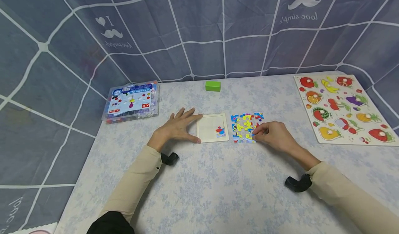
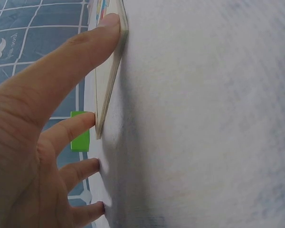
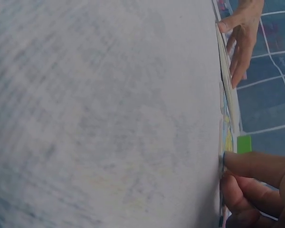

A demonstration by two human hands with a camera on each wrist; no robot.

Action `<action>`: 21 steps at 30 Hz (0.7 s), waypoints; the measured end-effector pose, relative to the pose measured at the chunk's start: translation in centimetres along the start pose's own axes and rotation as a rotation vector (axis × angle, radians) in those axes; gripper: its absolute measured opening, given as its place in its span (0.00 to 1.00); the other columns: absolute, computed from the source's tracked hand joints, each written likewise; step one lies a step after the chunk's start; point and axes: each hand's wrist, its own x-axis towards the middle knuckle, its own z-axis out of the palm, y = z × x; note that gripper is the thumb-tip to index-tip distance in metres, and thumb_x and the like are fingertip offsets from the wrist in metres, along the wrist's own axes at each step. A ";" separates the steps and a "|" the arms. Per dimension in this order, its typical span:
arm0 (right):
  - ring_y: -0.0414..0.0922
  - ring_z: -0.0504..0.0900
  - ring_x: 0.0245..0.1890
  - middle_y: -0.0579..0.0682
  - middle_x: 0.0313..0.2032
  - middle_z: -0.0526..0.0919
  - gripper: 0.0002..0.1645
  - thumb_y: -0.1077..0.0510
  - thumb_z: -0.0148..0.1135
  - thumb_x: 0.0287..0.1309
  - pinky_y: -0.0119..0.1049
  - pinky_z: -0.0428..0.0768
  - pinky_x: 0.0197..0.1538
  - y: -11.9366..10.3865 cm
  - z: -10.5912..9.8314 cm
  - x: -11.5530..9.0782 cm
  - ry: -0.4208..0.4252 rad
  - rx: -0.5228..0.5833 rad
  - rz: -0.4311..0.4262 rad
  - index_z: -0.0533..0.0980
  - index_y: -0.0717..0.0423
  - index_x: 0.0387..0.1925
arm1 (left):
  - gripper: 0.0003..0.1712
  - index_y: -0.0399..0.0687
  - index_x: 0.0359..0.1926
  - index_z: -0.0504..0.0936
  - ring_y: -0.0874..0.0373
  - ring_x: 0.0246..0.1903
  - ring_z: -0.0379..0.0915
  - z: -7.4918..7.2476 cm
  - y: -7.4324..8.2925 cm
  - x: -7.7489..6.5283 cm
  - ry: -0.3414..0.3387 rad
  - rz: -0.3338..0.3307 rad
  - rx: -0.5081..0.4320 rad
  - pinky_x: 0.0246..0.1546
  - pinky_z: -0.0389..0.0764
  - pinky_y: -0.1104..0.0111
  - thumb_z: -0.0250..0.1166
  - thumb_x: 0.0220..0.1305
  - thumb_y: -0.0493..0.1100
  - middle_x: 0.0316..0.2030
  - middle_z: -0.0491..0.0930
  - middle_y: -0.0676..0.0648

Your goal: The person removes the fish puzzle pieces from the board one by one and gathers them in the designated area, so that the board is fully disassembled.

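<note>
A pale wooden puzzle board [image 1: 207,128] with a raised rim lies mid-table, a small red-and-blue group of puzzle pieces [image 1: 220,131] in its lower right. My left hand [image 1: 178,126] is at its left side, fingers spread, with the thumb resting on the near corner and the index finger touching the far one. Right of the board, colourful jigsaw pieces [image 1: 247,124] lie in a loose square with gaps. My right hand [image 1: 275,135] reaches their right edge, thumb and fingertips pinching a puzzle piece there. The fingers mostly hide that piece.
A green block [image 1: 213,86] sits at the back of the table. To the left is a clear plastic box [image 1: 131,102] with a printed lid. A fruit peg board [image 1: 347,111] lies on the right. Behind the table hangs a grey gridded cloth [image 1: 199,29].
</note>
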 end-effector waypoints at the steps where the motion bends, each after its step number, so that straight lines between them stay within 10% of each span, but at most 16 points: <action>1: 0.42 0.77 0.26 0.44 0.24 0.81 0.04 0.59 0.71 0.52 0.36 0.72 0.33 0.0 0.0 0.0 0.000 -0.003 0.001 0.85 0.53 0.31 | 0.61 0.66 0.77 0.54 0.39 0.75 0.27 0.0 0.0 0.0 -0.001 -0.001 0.000 0.67 0.35 0.35 0.73 0.45 0.71 0.78 0.40 0.47; 11: 0.43 0.74 0.27 0.45 0.26 0.81 0.04 0.58 0.68 0.57 0.36 0.71 0.32 -1.4 0.6 0.9 0.035 -0.036 -0.034 0.86 0.53 0.33 | 0.61 0.66 0.77 0.55 0.39 0.75 0.26 -0.1 0.0 -0.2 -0.005 -0.006 0.006 0.67 0.35 0.35 0.73 0.45 0.71 0.78 0.40 0.47; 21: 0.41 0.70 0.25 0.45 0.34 0.80 0.13 0.61 0.61 0.63 0.34 0.68 0.28 -6.6 3.6 4.1 -0.091 -0.104 -0.242 0.84 0.55 0.48 | 0.61 0.68 0.77 0.54 0.38 0.75 0.27 -0.1 0.0 0.1 -0.011 -0.021 0.029 0.67 0.36 0.34 0.72 0.45 0.73 0.78 0.39 0.48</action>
